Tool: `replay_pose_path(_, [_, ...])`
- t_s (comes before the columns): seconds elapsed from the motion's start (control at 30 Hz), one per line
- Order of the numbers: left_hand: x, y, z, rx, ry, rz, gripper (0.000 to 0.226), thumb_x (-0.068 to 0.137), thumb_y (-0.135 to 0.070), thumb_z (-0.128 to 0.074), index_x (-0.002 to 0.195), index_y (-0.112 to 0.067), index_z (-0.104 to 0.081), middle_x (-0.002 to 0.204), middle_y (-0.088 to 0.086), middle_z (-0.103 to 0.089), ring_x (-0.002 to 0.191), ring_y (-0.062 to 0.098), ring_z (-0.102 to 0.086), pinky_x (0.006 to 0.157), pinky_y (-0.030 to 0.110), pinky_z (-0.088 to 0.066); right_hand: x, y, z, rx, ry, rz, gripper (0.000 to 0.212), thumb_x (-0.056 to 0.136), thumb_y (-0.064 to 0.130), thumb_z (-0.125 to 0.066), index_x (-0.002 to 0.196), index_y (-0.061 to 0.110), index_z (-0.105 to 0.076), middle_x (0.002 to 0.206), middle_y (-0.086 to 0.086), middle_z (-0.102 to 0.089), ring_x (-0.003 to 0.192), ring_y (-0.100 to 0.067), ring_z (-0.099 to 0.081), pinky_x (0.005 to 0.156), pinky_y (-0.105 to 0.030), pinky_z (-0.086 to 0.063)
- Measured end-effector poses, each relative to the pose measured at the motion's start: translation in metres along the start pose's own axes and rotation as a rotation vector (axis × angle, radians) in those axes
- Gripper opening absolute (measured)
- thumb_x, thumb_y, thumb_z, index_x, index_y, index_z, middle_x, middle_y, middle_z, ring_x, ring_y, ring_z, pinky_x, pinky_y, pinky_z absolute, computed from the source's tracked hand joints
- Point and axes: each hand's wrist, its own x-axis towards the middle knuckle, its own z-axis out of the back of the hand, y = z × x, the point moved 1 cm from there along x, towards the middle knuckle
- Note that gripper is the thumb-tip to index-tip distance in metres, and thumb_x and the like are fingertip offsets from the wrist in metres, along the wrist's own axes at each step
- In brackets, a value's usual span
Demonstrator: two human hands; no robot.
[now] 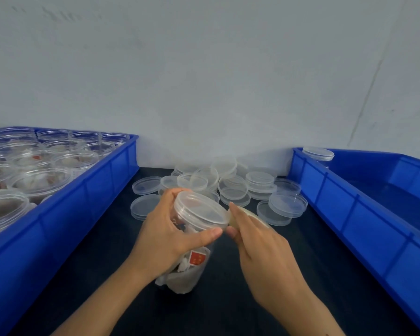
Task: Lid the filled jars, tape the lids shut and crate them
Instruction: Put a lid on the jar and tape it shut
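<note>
The jar (189, 253) sits in the gap between the two blue crates, lifted off the dark tabletop (102, 275) and already wearing its clear lid (200, 209). The left hand (165, 238) is wrapped round the jar's upper body, thumb lying across the front just under the lid rim, fingers curled behind it. The right hand (260, 248) pinches what looks like a roll of clear tape (243, 214) against the lid's right edge; the tape end itself is too faint to make out. The jar is tipped, its long axis running from the base nearest the person up and away, with the lid leaning to the right and facing the wall. Taping seems to be the step in hand. To do it well, I'd say the tape should bridge the seam between lid and jar wall, pressed down flat while the left hand turns the jar steadily, so no wrinkle or gap is left. To the left of the jar, the left crate (112, 180) holds many filled, open jars (41, 180). Beyond the jar lies a heap of loose lids (233, 187). To its right, the right crate (349, 204) holds one lidded jar (318, 154) in its far corner.
</note>
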Motion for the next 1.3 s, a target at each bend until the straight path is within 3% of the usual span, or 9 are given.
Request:
replay_pose_path(0.3, [-0.003, -0.002, -0.007, 0.058, -0.095, 0.050, 0.091, 0.032, -0.081, -0.076, 0.108, -0.043, -0.044, 0.103, -0.033, -0.058, 0.096, -0.010, -0.059, 0.075, 0.015, -0.048, -0.001, 0.000, -0.009, 0.018, -0.003, -0.019, 0.059, 0.102, 0.023, -0.038, 0.154, 0.028, -0.010, 0.134, 0.012, -0.052, 0.117, -0.008, -0.053, 0.095, -0.022, -0.045])
replay_pose_path(0.4, [-0.006, -0.007, -0.007, 0.156, -0.174, 0.013, 0.085, 0.037, -0.078, -0.070, 0.107, -0.040, -0.043, 0.101, -0.032, -0.056, 0.096, -0.011, -0.056, 0.073, 0.014, -0.047, -0.003, 0.001, -0.009, 0.117, -0.021, -0.098, 0.054, 0.102, 0.040, -0.032, 0.152, 0.033, -0.014, 0.100, 0.019, -0.057, 0.089, 0.000, -0.055, 0.074, -0.010, -0.043])
replay_pose_path(0.47, [-0.009, -0.012, -0.005, 0.274, -0.200, -0.039, 0.087, 0.038, -0.080, -0.068, 0.110, -0.040, -0.041, 0.101, -0.031, -0.054, 0.099, -0.012, -0.051, 0.072, 0.016, -0.046, -0.003, -0.001, -0.009, 0.217, 0.040, -0.240, 0.055, 0.101, 0.044, -0.035, 0.151, 0.031, -0.018, 0.086, 0.016, -0.055, 0.079, -0.001, -0.053, 0.065, -0.013, -0.040])
replay_pose_path(0.53, [-0.011, -0.017, -0.003, 0.397, -0.211, -0.107, 0.090, 0.040, -0.082, -0.065, 0.114, -0.039, -0.039, 0.099, -0.032, -0.051, 0.099, -0.017, -0.047, 0.069, 0.009, -0.039, -0.004, -0.002, -0.007, 0.241, 0.137, -0.311, 0.043, 0.100, 0.047, -0.034, 0.139, 0.029, -0.039, 0.102, 0.013, -0.060, 0.093, -0.003, -0.055, 0.074, -0.018, -0.041])
replay_pose_path(0.6, [-0.011, -0.019, -0.003, 0.460, -0.201, -0.142, 0.092, 0.042, -0.082, -0.066, 0.117, -0.036, -0.038, 0.098, -0.032, -0.049, 0.094, -0.022, -0.045, 0.068, 0.005, -0.033, -0.005, -0.001, -0.004, 0.200, 0.198, -0.317, 0.030, 0.100, 0.049, -0.032, 0.113, 0.030, -0.051, 0.098, 0.013, -0.060, 0.090, -0.003, -0.055, 0.077, -0.024, -0.044])
replay_pose_path(0.93, [-0.011, -0.019, -0.008, 0.510, -0.225, -0.212, 0.095, 0.046, -0.077, -0.071, 0.121, -0.026, -0.043, 0.104, -0.022, -0.052, 0.090, -0.008, -0.041, 0.071, 0.015, -0.040, -0.007, 0.005, -0.002, 0.127, 0.223, -0.391, 0.037, 0.101, 0.046, -0.029, 0.075, 0.022, -0.039, 0.074, 0.007, -0.050, 0.075, -0.017, -0.052, 0.068, -0.032, -0.042])
replay_pose_path(1.03, [-0.010, -0.017, -0.005, 0.420, -0.217, -0.166, 0.093, 0.045, -0.073, -0.075, 0.120, -0.030, -0.040, 0.102, -0.030, -0.051, 0.089, -0.010, -0.050, 0.071, 0.010, -0.041, -0.003, 0.003, -0.007, 0.236, 0.193, -0.350, 0.036, 0.101, 0.044, -0.032, 0.075, 0.020, -0.039, 0.072, 0.007, -0.047, 0.064, -0.010, -0.043, 0.056, -0.026, -0.033])
replay_pose_path(1.17, [-0.009, -0.012, -0.004, 0.372, -0.208, -0.126, 0.091, 0.043, -0.071, -0.077, 0.117, -0.037, -0.037, 0.102, -0.033, -0.050, 0.098, -0.017, -0.049, 0.071, 0.008, -0.040, -0.001, -0.001, -0.011, 0.277, 0.170, -0.259, 0.034, 0.101, 0.044, -0.033, 0.076, 0.022, -0.036, 0.069, 0.008, -0.044, 0.060, -0.012, -0.039, 0.058, -0.028, -0.032])
replay_pose_path(1.3, [-0.008, -0.011, -0.002, 0.346, -0.224, -0.098, 0.093, 0.040, -0.075, -0.072, 0.117, -0.039, -0.035, 0.103, -0.030, -0.051, 0.091, -0.005, -0.054, 0.072, 0.014, -0.044, 0.000, -0.005, -0.007, 0.256, 0.204, -0.198, 0.034, 0.101, 0.043, -0.036, 0.075, 0.022, -0.032, 0.069, 0.006, -0.041, 0.060, -0.011, -0.036, 0.055, -0.026, -0.028])
